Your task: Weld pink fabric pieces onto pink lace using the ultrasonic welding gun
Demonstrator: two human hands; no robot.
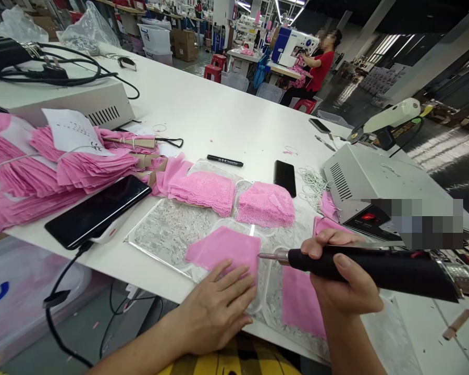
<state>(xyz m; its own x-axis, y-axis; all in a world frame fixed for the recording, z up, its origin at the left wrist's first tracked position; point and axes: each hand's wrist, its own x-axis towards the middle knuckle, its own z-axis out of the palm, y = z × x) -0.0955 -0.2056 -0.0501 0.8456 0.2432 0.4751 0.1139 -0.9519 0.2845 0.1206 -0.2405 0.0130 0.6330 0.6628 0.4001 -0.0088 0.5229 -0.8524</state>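
My left hand (221, 307) lies flat, fingers stretched out, on the lower edge of a cut pink fabric piece (229, 247). That piece rests on a clear template plate (160, 229) over a grey mottled surface. My right hand (346, 281) is wrapped round a black handheld tool with a metal tip (375, 265). Its thin tip points left, at the fabric's right edge; I cannot tell whether they touch. Behind sit two stacks of pink lace pieces, a left stack (203, 191) and a right stack (266, 204). Another pink piece (303, 302) lies below the tool.
Bundled pink fabric (74, 172) and a black phone (99, 211) on a cable are at left. A marker (224, 160) and a smaller phone (285, 178) lie behind the stacks. A grey machine box (386, 177) stands right. Farther off, a person in red (321, 67) sits sewing.
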